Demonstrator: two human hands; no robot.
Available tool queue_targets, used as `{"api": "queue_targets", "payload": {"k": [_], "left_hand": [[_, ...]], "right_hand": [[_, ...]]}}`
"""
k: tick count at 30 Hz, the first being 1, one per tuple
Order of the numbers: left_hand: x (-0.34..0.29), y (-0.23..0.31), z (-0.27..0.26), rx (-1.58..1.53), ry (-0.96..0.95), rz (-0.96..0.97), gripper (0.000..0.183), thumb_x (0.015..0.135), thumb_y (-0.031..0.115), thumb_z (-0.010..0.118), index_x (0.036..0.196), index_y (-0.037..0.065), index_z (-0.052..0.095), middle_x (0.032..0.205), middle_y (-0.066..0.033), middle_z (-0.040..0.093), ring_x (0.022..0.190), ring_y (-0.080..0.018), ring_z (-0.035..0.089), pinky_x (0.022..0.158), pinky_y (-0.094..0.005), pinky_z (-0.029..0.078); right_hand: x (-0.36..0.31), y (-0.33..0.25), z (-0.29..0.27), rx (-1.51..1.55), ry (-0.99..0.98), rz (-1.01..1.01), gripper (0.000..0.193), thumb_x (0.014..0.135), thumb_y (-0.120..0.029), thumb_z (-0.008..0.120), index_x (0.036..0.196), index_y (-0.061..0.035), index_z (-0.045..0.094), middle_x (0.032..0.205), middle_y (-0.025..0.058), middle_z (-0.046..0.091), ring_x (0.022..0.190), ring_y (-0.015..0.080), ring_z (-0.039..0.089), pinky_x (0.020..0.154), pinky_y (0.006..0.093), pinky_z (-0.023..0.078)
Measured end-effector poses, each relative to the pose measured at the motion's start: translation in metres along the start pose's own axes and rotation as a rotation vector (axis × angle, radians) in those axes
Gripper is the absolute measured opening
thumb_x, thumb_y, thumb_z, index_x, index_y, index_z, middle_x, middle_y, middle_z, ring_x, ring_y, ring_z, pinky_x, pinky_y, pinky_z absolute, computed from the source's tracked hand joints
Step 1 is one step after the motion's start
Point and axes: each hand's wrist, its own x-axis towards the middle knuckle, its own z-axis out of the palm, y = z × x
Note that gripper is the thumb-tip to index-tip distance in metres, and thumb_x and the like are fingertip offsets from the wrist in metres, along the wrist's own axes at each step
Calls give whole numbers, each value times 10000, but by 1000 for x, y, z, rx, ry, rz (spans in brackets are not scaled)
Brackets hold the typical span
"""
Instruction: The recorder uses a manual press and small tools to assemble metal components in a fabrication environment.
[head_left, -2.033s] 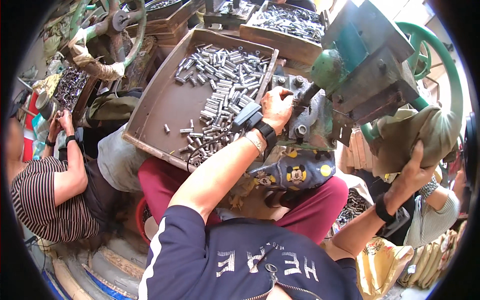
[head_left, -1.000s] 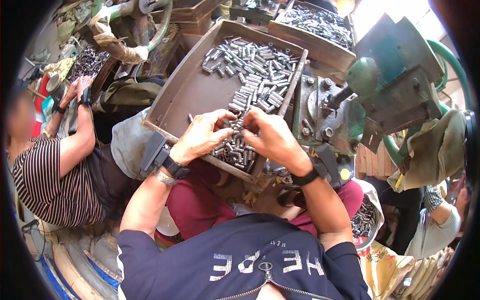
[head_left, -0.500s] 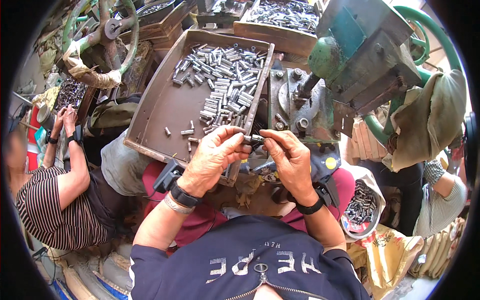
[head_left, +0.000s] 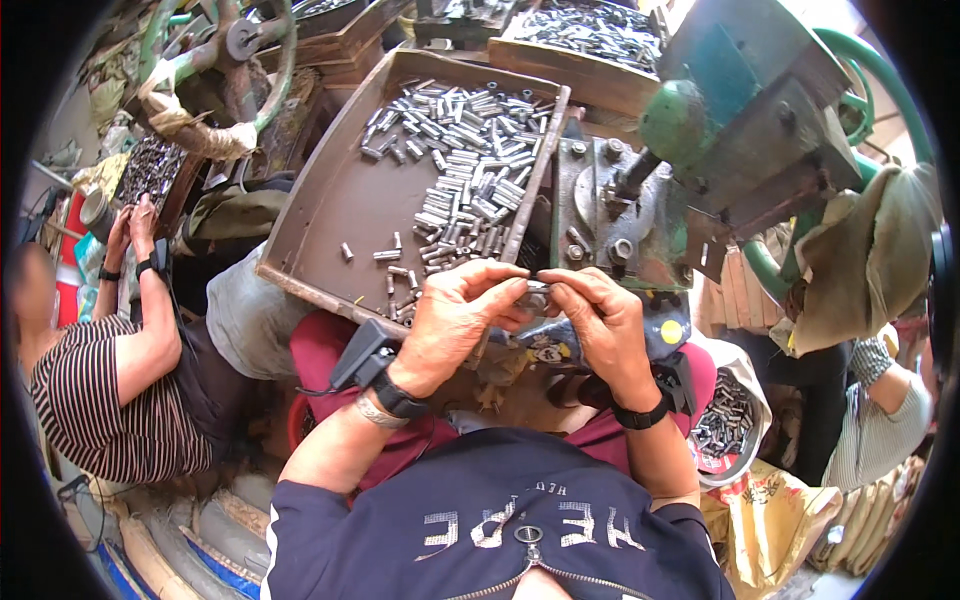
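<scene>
My left hand (head_left: 462, 318) and my right hand (head_left: 602, 322) meet in front of me, closed in a fingertip pinch. Between them is a small shiny metal cylinder (head_left: 538, 289), largely covered by the fingers. Just beyond my left hand stands a shallow brown tray (head_left: 345, 215), tilted in view. Many short silvery metal cylinders (head_left: 470, 180) are heaped along its far and right sides, with a few loose ones near its front corner. Past my right hand is the bolted metal bed (head_left: 605, 215) of a green press (head_left: 690, 130).
A white bucket (head_left: 757, 425) of metal pieces stands right of my knee. Another box of parts (head_left: 585, 40) is behind the tray. A handwheel (head_left: 285, 75) rises at the far left. A co-worker in a striped shirt (head_left: 110, 400) sits left; another person's sleeve (head_left: 885, 410) shows right.
My fingertips have come closer together, and the metal cylinder between them is more covered. The whole view has shifted slightly, so the tray and press sit farther right.
</scene>
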Motion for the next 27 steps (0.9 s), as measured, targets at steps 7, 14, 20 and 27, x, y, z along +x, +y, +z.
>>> {"api": "queue_targets", "payload": {"k": [7,14,20,27], "left_hand": [[2,14,-16,-14,71,-88,319,972,192,662,1208,-23,653,1067,-93,717,888,-192,732,725,-278,594],[3,27,-42,-55,61,-34,304,973,180,658,1210,-10,656,1057,-89,719,878,-183,731,688,-267,596],[21,60,-103,-128,304,57,289,961,174,669,1230,72,641,1089,-43,715,846,-140,723,628,-202,555],[25,44,-210,1441,327,294,181,833,131,684,997,59,709,894,-116,712,797,-263,689,711,-378,533]], "right_hand": [[22,-3,10,116,-48,121,204,903,-83,701,1098,-30,727,897,133,683,749,245,676,665,323,526],[46,-18,43,-236,-2,-216,204,910,-78,686,1109,-45,722,913,132,690,760,200,677,667,313,519],[81,-18,75,-206,-37,-240,290,898,-121,697,1175,-36,683,1028,161,703,906,311,675,796,380,529],[112,21,166,-733,-379,-562,77,804,-125,677,857,-71,692,866,104,632,899,310,604,801,415,488]]}}
